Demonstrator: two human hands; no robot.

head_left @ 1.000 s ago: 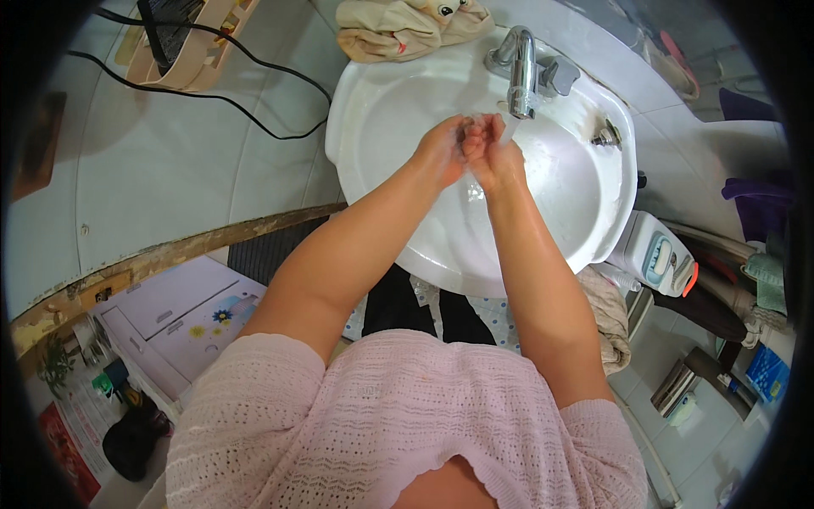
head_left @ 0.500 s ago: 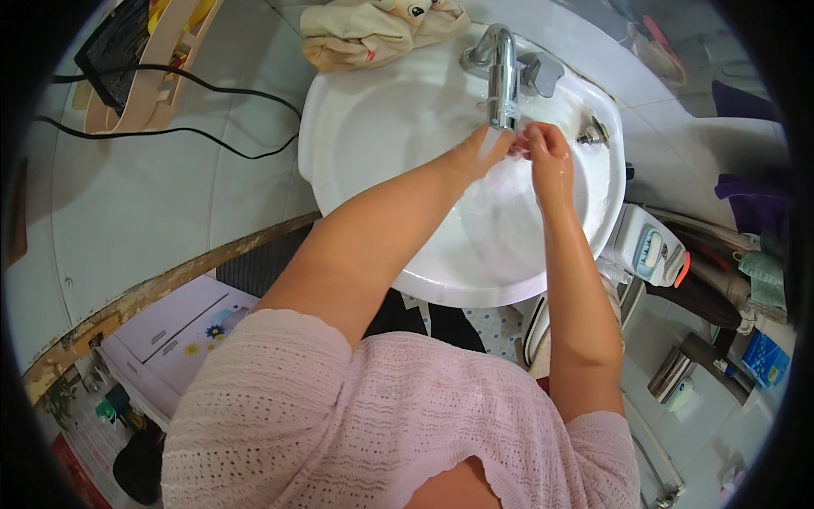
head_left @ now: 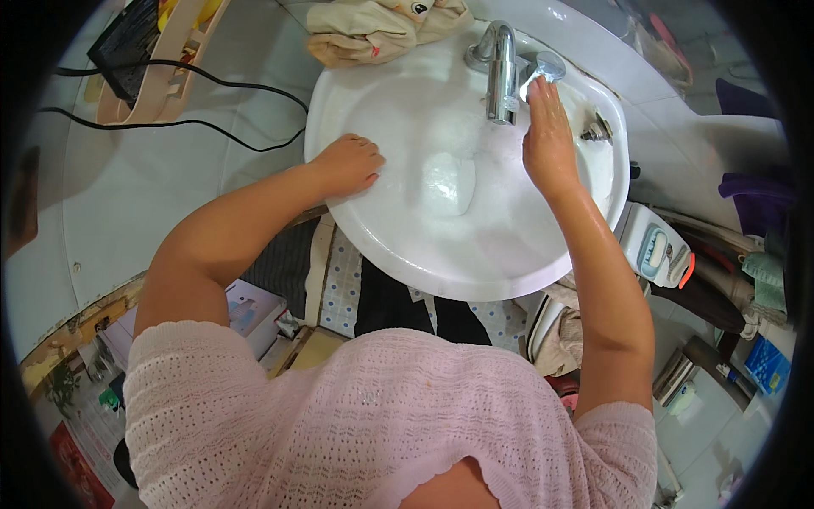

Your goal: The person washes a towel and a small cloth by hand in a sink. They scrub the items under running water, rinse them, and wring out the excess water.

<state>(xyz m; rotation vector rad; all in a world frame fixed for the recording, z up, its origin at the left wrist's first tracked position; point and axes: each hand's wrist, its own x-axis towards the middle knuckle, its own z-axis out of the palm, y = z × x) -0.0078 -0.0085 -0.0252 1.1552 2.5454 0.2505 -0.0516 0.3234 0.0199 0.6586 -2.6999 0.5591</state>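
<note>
A white washbasin [head_left: 381,254] is in front of me, with a chrome faucet [head_left: 502,85] at its back. My right hand [head_left: 551,148], wet and with fingers stretched out together, reaches up to the faucet's chrome handle [head_left: 547,64]; the fingertips touch it or lie just before it. On the basin's left rim rests my left hand [head_left: 348,165], its fingers loosely curled inward and nothing visible in them. No stream shows below the spout. A small metal drain stopper [head_left: 598,128] lies on the right side of the basin, near my right hand.
A cream cloth [head_left: 373,34] is bunched at the back left rim. Black cables [head_left: 203,76] run along the left wall beside a beige holder [head_left: 161,93]. At the right stands a white container with a soap-like bar [head_left: 655,248]. A purple cloth [head_left: 759,204] hangs farther right.
Both hands have come out from under the spout. My left hand moved to the left rim, my right hand up to the handle. The water stream is gone.
</note>
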